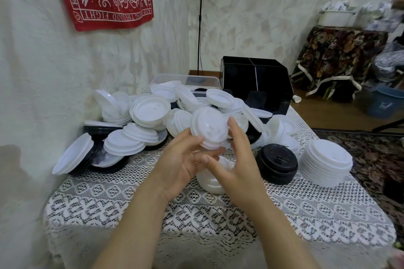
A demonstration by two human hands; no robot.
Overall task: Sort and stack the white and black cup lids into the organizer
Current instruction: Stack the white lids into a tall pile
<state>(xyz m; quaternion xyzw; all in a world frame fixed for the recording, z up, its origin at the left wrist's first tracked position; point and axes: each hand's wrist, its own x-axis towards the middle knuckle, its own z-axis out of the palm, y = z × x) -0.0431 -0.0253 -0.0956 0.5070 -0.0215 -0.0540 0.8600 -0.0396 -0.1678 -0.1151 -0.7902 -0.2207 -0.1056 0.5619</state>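
White lids (150, 113) lie heaped with black lids (276, 164) just before the black organizer (258, 78).

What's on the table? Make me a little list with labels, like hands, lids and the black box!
left hand: holds a white lid from below
right hand: holds the same lid, thumb on its right edge
heap: loose white and black lids, mixed, behind the hands
black stack: tidy, right of the hands
white stack: tidy, further right
organizer: black, at the table's far end
lace cloth: covers the table
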